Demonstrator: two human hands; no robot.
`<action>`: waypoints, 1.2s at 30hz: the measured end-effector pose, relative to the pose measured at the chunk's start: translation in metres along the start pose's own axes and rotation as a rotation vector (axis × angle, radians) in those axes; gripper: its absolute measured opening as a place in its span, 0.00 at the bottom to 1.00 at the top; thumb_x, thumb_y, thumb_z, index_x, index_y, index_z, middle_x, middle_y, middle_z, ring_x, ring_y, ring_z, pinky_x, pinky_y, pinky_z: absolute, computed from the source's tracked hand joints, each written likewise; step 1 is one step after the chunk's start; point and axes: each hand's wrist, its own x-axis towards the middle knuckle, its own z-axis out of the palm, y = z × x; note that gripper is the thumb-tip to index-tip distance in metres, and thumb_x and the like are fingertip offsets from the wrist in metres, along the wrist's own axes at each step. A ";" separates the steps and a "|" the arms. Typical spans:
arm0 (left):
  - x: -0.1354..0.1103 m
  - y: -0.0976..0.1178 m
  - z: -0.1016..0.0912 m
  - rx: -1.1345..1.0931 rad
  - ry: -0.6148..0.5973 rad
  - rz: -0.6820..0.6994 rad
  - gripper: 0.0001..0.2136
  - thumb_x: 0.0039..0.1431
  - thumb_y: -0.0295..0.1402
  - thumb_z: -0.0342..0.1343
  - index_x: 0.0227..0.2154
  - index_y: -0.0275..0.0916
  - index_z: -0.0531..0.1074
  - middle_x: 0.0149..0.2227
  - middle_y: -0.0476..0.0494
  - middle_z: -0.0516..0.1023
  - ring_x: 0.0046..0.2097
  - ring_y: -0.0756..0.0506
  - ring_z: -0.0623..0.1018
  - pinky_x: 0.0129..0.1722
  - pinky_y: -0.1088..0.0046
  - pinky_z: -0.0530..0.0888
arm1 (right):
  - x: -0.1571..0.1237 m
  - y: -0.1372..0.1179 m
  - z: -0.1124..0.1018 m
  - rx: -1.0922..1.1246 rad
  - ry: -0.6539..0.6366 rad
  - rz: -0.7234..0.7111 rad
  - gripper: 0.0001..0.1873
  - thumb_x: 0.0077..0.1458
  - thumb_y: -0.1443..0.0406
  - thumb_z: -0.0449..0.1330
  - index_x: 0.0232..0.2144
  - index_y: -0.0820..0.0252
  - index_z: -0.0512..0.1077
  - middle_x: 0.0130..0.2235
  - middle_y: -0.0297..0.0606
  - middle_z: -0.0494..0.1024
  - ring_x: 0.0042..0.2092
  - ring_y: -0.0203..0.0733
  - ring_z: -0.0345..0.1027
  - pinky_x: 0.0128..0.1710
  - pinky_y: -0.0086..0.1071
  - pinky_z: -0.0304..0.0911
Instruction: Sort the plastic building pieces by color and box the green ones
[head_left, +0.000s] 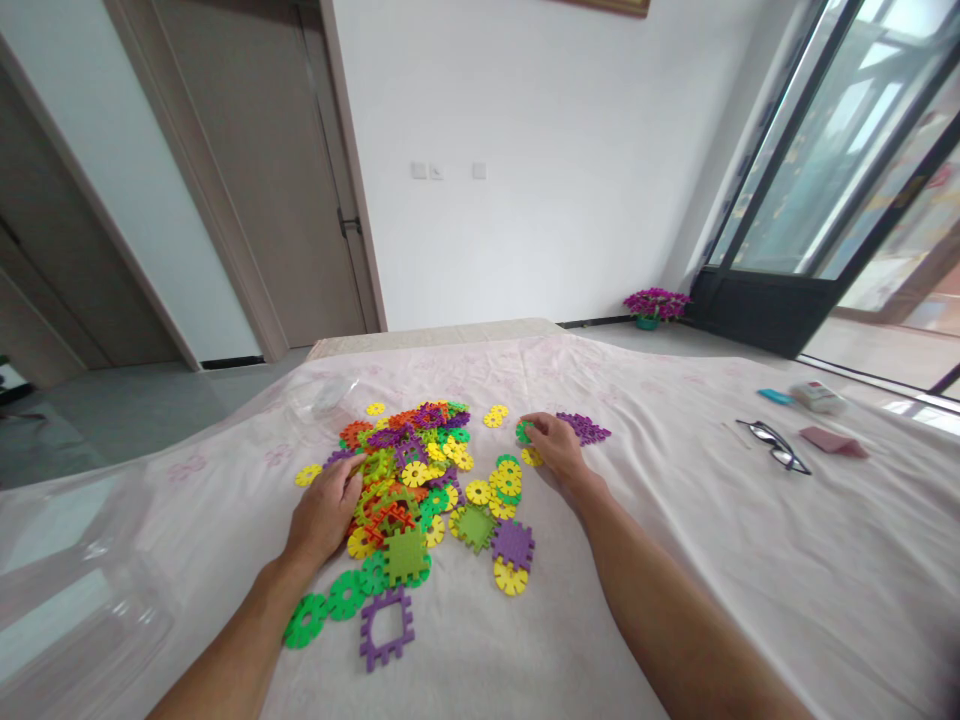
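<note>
A heap of plastic building pieces in orange, purple, green and yellow lies on the tablecloth. My left hand rests at the heap's left side, its fingers stretched against the pieces and no piece plainly held. Farther right, the fingers of my right hand are closed at the edge of a green notched disc. Just beyond that hand is a group of purple pieces. A yellow disc lies under its fingers. Nearer me are a purple square frame and a solid purple square.
A clear plastic container stands at the left, with another clear plastic item behind the heap. Eyeglasses, a pink folded cloth, a white packet and a small blue item lie at the right.
</note>
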 end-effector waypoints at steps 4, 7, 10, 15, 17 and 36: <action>0.000 0.001 -0.001 0.004 -0.004 0.004 0.21 0.66 0.39 0.39 0.55 0.39 0.69 0.55 0.41 0.74 0.57 0.42 0.72 0.58 0.62 0.67 | -0.009 -0.010 0.017 0.048 -0.067 0.001 0.15 0.45 0.63 0.56 0.34 0.58 0.80 0.28 0.33 0.79 0.29 0.38 0.69 0.28 0.28 0.61; 0.000 0.001 -0.001 0.007 -0.005 0.000 0.21 0.66 0.39 0.39 0.55 0.39 0.69 0.55 0.41 0.74 0.57 0.42 0.72 0.58 0.62 0.67 | -0.022 -0.024 0.041 0.221 -0.063 0.078 0.15 0.45 0.62 0.57 0.35 0.59 0.79 0.29 0.33 0.78 0.29 0.38 0.69 0.28 0.28 0.63; -0.001 0.002 -0.001 0.002 -0.006 0.004 0.21 0.66 0.39 0.39 0.55 0.40 0.69 0.55 0.41 0.74 0.57 0.42 0.72 0.58 0.62 0.67 | -0.041 -0.042 0.070 0.444 -0.211 0.146 0.15 0.46 0.61 0.58 0.36 0.59 0.78 0.28 0.33 0.78 0.28 0.37 0.69 0.28 0.28 0.65; -0.001 0.002 -0.002 -0.007 -0.005 0.000 0.21 0.66 0.39 0.40 0.55 0.41 0.69 0.55 0.42 0.75 0.57 0.43 0.72 0.58 0.62 0.67 | -0.048 -0.059 0.080 0.472 -0.259 0.076 0.16 0.46 0.62 0.57 0.38 0.59 0.77 0.31 0.33 0.79 0.31 0.37 0.70 0.31 0.29 0.65; -0.001 0.002 -0.002 -0.014 -0.001 0.000 0.21 0.66 0.39 0.40 0.55 0.41 0.69 0.55 0.42 0.75 0.57 0.43 0.72 0.58 0.62 0.67 | -0.038 -0.054 0.066 0.375 -0.182 0.048 0.17 0.47 0.62 0.56 0.38 0.59 0.78 0.30 0.34 0.78 0.31 0.38 0.70 0.31 0.29 0.64; -0.001 0.001 0.000 -0.016 0.005 -0.004 0.21 0.66 0.39 0.40 0.55 0.40 0.69 0.55 0.41 0.75 0.57 0.42 0.72 0.58 0.62 0.67 | -0.004 0.029 -0.033 -0.862 0.013 0.071 0.23 0.62 0.55 0.50 0.58 0.44 0.69 0.64 0.41 0.62 0.66 0.62 0.45 0.61 0.57 0.42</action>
